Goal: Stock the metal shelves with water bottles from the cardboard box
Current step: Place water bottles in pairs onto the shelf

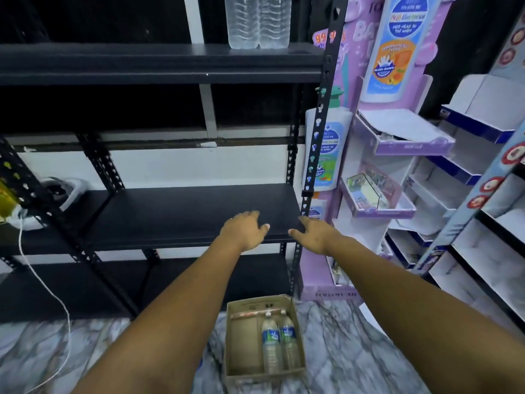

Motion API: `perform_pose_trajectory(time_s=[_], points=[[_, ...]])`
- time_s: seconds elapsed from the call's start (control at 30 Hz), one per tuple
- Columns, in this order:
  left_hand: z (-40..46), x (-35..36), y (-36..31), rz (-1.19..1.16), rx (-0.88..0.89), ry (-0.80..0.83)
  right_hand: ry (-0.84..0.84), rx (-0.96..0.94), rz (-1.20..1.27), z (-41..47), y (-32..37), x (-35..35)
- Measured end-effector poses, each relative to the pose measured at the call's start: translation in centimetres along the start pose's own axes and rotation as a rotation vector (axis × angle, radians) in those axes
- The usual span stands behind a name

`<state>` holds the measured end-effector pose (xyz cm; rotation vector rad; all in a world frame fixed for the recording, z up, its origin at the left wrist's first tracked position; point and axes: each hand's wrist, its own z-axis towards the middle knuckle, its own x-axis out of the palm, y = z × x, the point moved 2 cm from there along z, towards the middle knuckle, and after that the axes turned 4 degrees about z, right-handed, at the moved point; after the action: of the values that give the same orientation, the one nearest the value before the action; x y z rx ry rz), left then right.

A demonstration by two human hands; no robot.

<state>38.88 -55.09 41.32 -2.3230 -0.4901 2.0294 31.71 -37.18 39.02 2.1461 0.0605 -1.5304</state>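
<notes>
Black metal shelves [176, 211] stand in front of me. Two clear water bottles [258, 22] stand side by side on the upper shelf board [142, 56], near its right end. An open cardboard box [244, 345] lies on the floor below, with two blue-labelled water bottles [279, 344] lying in its right half. My left hand [245, 231] and my right hand [314, 233] reach out over the front edge of the middle shelf board, fingers apart, both holding nothing.
A purple cardboard display stand [397, 143] with printed soap bottles stands right of the shelves. White and blue racks [477, 172] fill the far right. A white device [61, 191] and a white cable [42, 285] sit at the left. The floor [355, 351] is marbled grey.
</notes>
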Motion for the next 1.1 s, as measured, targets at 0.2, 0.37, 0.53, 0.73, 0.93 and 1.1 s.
perform_pose_trajectory(time_s=[0.2,0.37,0.53,0.73,0.93,1.1], points=[[0.1,4.3,0.7,-0.015,0.004,0.062,0.074,0.024,0.027,-0.1,-1.2,4.0],[-0.5,7.8,1.6,-0.053,-0.032,0.102,0.11,0.023,0.05,0.1,-2.0,7.4],[-1.2,11.2,3.0,-0.069,-0.088,0.15,0.162,0.025,0.065,0.7,-3.0,10.7],[-0.9,14.8,4.5,-0.091,-0.107,0.196,0.228,0.037,0.053,1.6,-3.8,14.8],[1.9,19.7,6.4,-0.076,-0.077,0.3,0.303,0.092,0.1,4.1,-5.0,19.6],[5.3,25.4,8.1,-0.085,-0.086,0.322,0.348,0.15,0.137,7.6,-6.6,24.6]])
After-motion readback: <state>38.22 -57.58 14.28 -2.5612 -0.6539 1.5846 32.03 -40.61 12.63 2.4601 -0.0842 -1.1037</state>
